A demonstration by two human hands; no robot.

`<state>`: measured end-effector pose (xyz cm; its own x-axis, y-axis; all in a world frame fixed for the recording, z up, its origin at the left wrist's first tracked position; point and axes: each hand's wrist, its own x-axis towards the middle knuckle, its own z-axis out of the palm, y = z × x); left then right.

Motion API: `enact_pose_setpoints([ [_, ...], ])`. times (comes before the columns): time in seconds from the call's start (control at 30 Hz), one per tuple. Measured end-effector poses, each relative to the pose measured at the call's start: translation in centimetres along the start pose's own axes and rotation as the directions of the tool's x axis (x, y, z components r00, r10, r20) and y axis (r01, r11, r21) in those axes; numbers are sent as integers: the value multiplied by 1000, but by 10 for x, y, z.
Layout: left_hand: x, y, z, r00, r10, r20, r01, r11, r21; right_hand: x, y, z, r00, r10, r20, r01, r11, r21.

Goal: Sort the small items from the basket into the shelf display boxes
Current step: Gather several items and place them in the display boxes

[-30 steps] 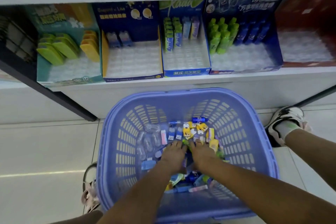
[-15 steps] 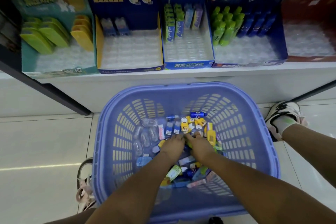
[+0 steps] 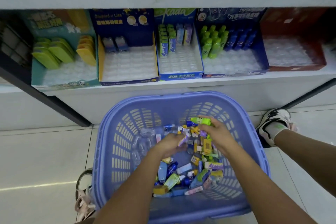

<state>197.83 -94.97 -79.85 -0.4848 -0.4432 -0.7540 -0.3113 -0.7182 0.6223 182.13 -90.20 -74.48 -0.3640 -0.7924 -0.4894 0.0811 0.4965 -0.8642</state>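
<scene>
Head view: lilac basket (image 3: 181, 99) sits on the tiled floor (image 3: 36, 151) just below the shelf (image 3: 163, 83), w/ both forearms reaching into it.

Right hand (image 3: 217, 133) is over the far right of the basket; thumb and fingertips are clamped on a green bottle (image 3: 201, 121), which lies sideways above the pile (image 3: 181, 178). Left hand (image 3: 168, 144) is near the basket ctr, fingers curled round a purple packet (image 3: 183, 140) sticking out toward the right hand. The hands are close but apart.

The pile is mixed small stuff: blue, yellow, green and purple pkts and mini bottles, mostly ctr and right of the basket floor. Clear cases (image 3: 145, 132) lie on the left side.

On the shelf, 5 display boxes side by side:
- teal box (image 3: 63, 82), green and yellow pieces at the back
- navy box (image 3: 127, 82), 2 items at the back
- blue box (image 3: 180, 76), upright pkts at the back
- dark box (image 3: 234, 73) w/ green bottles (image 3: 212, 42) and blue bottles (image 3: 240, 39)
- red box (image 3: 294, 68), only its clear tray showing

A shoe (image 3: 272, 123) stands right of the basket, another shoe (image 3: 83, 202) at its near left corner.
</scene>
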Motion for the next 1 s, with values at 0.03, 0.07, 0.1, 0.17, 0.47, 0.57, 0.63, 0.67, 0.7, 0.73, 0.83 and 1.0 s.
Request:
enact_pose_setpoints([
  [0.03,-4,8,5,1000,3,22,1,983,-186,-7,-7,0,997,-80,-11,80,996,39],
  [0.07,-8,17,10,999,7,36,4,953,-302,-14,-14,0,988,-153,-18,154,986,63],
  [0.1,-13,25,15,999,20,42,-3,931,-365,-20,-21,1,976,-215,-28,216,974,65],
  [0.17,-25,43,25,996,73,49,-47,912,-407,-29,-35,4,943,-325,-63,326,945,-5],
  [0.47,-89,103,57,952,289,99,-102,605,-789,-64,-83,19,752,-644,-139,629,765,-139],
  [0.57,-104,103,60,930,335,153,-3,423,-906,-69,-82,28,722,-683,-107,651,724,-228],
  [0.63,-108,98,60,929,343,141,8,361,-933,-71,-81,31,712,-694,-102,662,713,-230],
  [0.67,-109,95,58,925,351,145,22,332,-943,-72,-81,32,712,-695,-100,671,715,-198],
  [0.7,-112,92,57,924,351,151,36,314,-949,-73,-82,33,719,-688,-99,674,725,-144],
  [0.73,-115,90,56,925,348,152,38,312,-949,-73,-84,33,738,-666,-106,664,745,-62],
  [0.83,-118,88,52,938,319,137,45,277,-960,-70,-93,27,844,-517,-143,534,785,314],
  [1.0,-121,94,45,919,372,134,50,228,-972,-61,-111,-2,861,-478,-176,496,709,502],
])
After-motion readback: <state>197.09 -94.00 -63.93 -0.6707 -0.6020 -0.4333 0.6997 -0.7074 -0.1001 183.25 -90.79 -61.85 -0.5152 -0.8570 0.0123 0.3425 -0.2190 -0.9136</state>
